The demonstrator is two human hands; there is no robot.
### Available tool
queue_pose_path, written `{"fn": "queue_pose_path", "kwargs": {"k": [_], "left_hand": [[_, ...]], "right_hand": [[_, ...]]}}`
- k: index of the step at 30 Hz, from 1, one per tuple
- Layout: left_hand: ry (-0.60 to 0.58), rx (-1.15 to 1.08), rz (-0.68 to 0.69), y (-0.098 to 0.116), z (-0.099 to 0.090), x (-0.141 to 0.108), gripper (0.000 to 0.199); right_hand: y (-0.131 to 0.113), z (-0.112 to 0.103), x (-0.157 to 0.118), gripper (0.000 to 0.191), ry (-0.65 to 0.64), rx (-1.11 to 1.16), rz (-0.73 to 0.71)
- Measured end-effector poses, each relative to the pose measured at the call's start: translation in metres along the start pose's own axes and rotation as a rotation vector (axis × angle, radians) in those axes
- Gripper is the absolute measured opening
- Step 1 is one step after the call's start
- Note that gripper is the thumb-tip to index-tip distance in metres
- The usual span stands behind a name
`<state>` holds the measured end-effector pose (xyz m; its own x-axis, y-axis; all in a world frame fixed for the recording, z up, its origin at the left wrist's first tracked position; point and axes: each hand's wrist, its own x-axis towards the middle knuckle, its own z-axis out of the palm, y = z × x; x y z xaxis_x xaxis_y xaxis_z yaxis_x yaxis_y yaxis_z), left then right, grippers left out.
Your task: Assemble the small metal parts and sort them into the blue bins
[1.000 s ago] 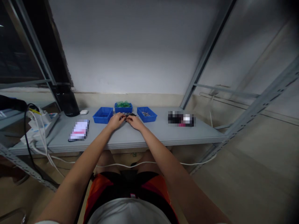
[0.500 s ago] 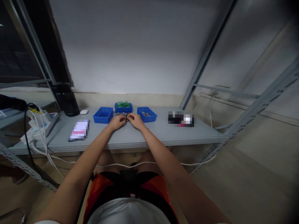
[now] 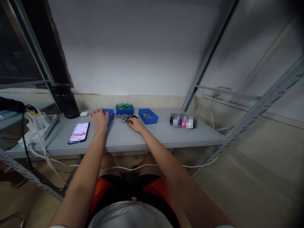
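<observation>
My left hand (image 3: 99,120) is raised over the left blue tray (image 3: 110,114) and covers much of it. Its fingers look spread, and I see nothing held in them. My right hand (image 3: 136,124) rests at the near edge of a pile of small metal pieces (image 3: 121,117), with thumb and fingertips pinched together. Whatever sits between those fingertips is too small to make out. Dark thin pieces (image 3: 129,117) lie just beyond them. To the right, another blue tray (image 3: 152,121) contains small metal pieces. Behind the pile, a third blue tray (image 3: 124,111) holds green pieces.
A phone (image 3: 79,133) lies on the left of the grey table (image 3: 166,139), near a white earbud case (image 3: 84,113) and a black bottle (image 3: 67,103). A power strip (image 3: 38,129) with cables stands farther left. A blurred-out object (image 3: 183,121) lies on the right.
My left hand has moved left from the pile to the left tray, and its fingers have spread. My right hand has stayed by the pile, shifting slightly; the dark pieces are now uncovered.
</observation>
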<state>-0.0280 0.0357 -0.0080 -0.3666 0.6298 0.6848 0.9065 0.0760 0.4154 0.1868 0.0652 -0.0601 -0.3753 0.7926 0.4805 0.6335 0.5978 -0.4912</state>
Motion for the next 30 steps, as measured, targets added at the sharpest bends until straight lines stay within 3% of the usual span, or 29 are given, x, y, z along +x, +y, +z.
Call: {"fn": "queue_pose_path", "kwargs": {"k": [2, 4, 7, 11, 13, 22, 26, 30], "left_hand": [[0.009, 0.058, -0.028, -0.003, -0.002, 0.001, 0.031], [-0.003, 0.049, 0.040, 0.000, -0.002, 0.001, 0.031], [-0.097, -0.045, 0.300, 0.013, 0.003, -0.003, 0.029], [-0.328, -0.104, 0.698, 0.028, 0.015, -0.016, 0.023], [-0.419, -0.109, 0.791, 0.030, 0.020, -0.022, 0.023], [-0.548, -0.235, 0.711, 0.026, 0.026, -0.022, 0.023], [-0.560, -0.269, 0.690, 0.025, 0.031, -0.020, 0.022], [-0.567, -0.294, 0.688, 0.024, 0.034, -0.021, 0.022]], "right_hand": [[0.000, 0.002, -0.001, 0.017, -0.018, -0.084, -0.027], [-0.001, 0.003, -0.001, 0.017, -0.028, -0.141, -0.037], [-0.003, 0.003, 0.000, 0.015, -0.037, -0.179, -0.041], [-0.003, 0.003, 0.000, 0.015, -0.027, -0.165, -0.047], [-0.002, 0.003, 0.001, 0.015, -0.017, -0.133, -0.048], [-0.005, 0.000, 0.004, 0.014, 0.067, 0.277, -0.031], [-0.007, -0.004, 0.004, 0.012, 0.120, 0.332, 0.051], [-0.009, -0.005, 0.003, 0.011, 0.105, 0.340, 0.036]]}}
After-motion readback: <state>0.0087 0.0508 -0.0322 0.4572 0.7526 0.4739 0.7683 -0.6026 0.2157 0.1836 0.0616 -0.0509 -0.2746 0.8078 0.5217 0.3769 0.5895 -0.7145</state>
